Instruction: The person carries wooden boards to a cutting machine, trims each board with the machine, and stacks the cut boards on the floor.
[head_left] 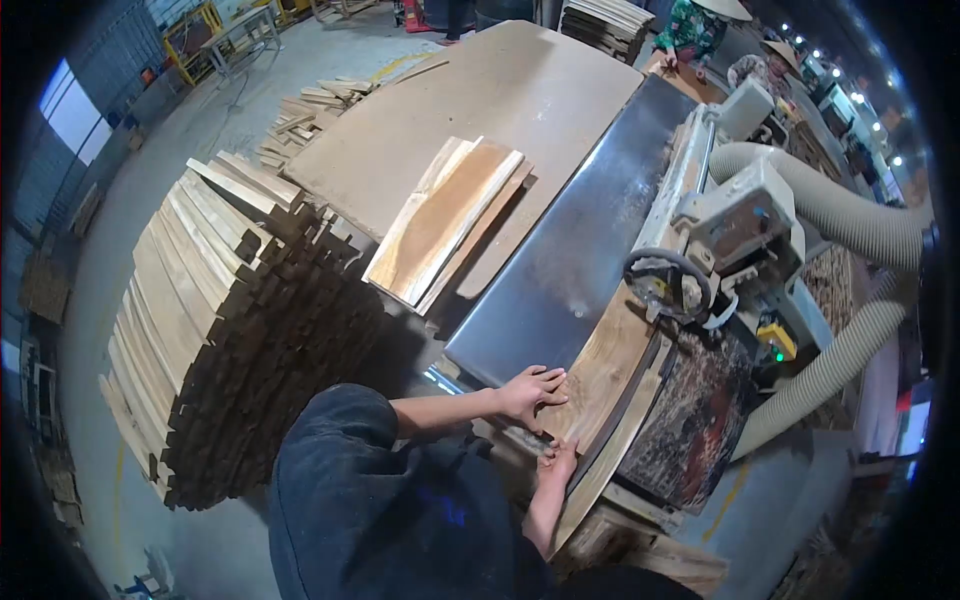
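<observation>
A brown wooden board (607, 362) lies lengthwise on the steel machine table, its far end running under the machine head beside the handwheel. My left hand (533, 397) rests on the board's left edge near its close end, fingers spread. At the near end of the board, my right hand (557, 463) has its fingers bent around the end edge, with the thumb on top. A pale narrow strip of wood (625, 425) lies along the board's right side, apart from both hands.
The saw-like machine (740, 235) has a handwheel (668, 285) and thick ribbed hoses (825, 365). Left of the steel table (565, 265), a brown panel (480, 95) carries several boards (445, 215). A tall lumber stack (175, 260) stands at left. Two people (690, 30) are at the far end.
</observation>
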